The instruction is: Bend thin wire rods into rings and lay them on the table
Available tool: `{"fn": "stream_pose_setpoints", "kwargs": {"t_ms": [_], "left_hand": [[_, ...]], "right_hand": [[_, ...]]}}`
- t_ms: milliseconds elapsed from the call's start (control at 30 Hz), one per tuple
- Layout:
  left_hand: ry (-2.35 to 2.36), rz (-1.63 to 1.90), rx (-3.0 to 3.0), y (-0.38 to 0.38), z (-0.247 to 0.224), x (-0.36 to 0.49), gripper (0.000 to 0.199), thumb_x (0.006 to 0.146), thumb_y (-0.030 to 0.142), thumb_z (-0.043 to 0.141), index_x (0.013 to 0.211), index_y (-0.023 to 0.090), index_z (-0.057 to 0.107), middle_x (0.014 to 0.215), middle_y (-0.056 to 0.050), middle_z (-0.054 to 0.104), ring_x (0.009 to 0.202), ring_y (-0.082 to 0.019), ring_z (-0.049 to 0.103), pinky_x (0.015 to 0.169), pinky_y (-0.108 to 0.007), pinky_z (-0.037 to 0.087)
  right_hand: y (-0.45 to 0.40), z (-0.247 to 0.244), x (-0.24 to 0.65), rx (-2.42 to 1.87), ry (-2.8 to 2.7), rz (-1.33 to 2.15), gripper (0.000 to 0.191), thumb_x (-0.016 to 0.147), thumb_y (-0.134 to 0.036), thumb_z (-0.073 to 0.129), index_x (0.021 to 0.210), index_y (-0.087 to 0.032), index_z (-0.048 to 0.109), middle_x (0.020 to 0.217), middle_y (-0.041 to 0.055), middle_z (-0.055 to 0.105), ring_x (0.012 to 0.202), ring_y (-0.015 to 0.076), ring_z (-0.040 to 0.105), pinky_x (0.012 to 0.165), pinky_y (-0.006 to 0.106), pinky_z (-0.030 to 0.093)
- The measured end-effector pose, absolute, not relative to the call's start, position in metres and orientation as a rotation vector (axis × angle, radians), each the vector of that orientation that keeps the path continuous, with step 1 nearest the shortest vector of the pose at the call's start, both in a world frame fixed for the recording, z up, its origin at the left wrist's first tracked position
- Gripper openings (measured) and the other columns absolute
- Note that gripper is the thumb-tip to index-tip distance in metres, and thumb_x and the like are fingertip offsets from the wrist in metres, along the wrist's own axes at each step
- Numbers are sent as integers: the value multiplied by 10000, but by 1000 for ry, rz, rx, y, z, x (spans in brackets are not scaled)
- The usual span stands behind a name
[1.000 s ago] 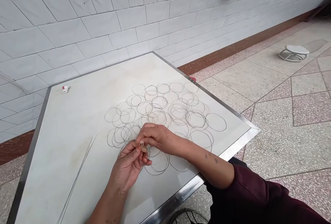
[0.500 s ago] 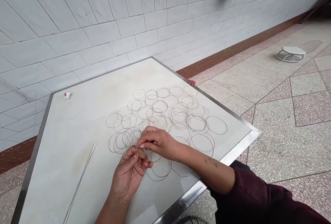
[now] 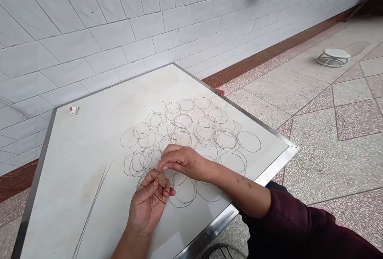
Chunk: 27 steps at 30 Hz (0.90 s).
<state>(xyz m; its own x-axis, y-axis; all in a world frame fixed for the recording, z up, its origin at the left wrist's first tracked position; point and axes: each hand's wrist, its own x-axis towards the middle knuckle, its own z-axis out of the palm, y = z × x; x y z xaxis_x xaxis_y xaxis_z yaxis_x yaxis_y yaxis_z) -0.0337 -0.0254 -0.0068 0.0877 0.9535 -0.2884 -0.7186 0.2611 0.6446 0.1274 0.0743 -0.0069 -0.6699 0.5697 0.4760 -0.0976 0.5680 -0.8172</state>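
My left hand (image 3: 146,203) is raised over the table, its thumb and forefinger pinching a thin wire ring (image 3: 157,174). Part of that ring is hidden by the fingers. A small tan piece (image 3: 161,178) shows between the fingers of this hand; whether it is wrapped on a finger or held, I cannot make out. From the right reaches my right hand (image 3: 182,161), thumb and forefinger closed at the top of the same wire, touching it just above the left fingertips. Many thin wire rings (image 3: 249,141) lie overlapping on the white table (image 3: 98,131) beyond and beneath my hands.
Several straight wires (image 3: 91,209) lie to the left of my hands. Small red and white spools (image 3: 74,110) sit near the far left corner. The table has a metal edge (image 3: 254,121) and stands by a tiled wall (image 3: 167,23). A low stool (image 3: 333,56) is on the floor.
The view has shifted slightly, so the table appears a little further left and up. My right fingers have moved slightly at the wire; the left hand keeps its pinch.
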Motion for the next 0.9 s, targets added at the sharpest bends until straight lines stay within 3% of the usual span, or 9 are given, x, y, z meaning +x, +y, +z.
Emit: {"fn": "stream_pose_setpoints", "kwargs": {"t_ms": [167,500,900], "left_hand": [[710,1278,423,-28,-9,-31,157,678,190,861,720,197,710,575,53,566,532,-101,557,633,-278,531],[768,1331,347,-25,-13,-27,175,667,203,884,778,185,750,673,23,671,628,-115,631,746,-307,592],[749,1386,417,-27,-10,-28,170,674,196,877,682,186,707,657,34,605,628,-96,604,824,-295,589]], "right_hand": [[75,-4,131,-292,-2020,1140,172,986,-205,578,989,-206,749,984,30,627,846,104,643,755,218,567],[78,-12,126,-365,-2006,1077,134,960,-238,636,1027,-221,750,964,36,635,896,138,629,777,245,558],[75,-10,122,-625,-1878,1054,107,955,-188,597,938,-226,695,912,22,595,858,149,591,778,288,535]]}}
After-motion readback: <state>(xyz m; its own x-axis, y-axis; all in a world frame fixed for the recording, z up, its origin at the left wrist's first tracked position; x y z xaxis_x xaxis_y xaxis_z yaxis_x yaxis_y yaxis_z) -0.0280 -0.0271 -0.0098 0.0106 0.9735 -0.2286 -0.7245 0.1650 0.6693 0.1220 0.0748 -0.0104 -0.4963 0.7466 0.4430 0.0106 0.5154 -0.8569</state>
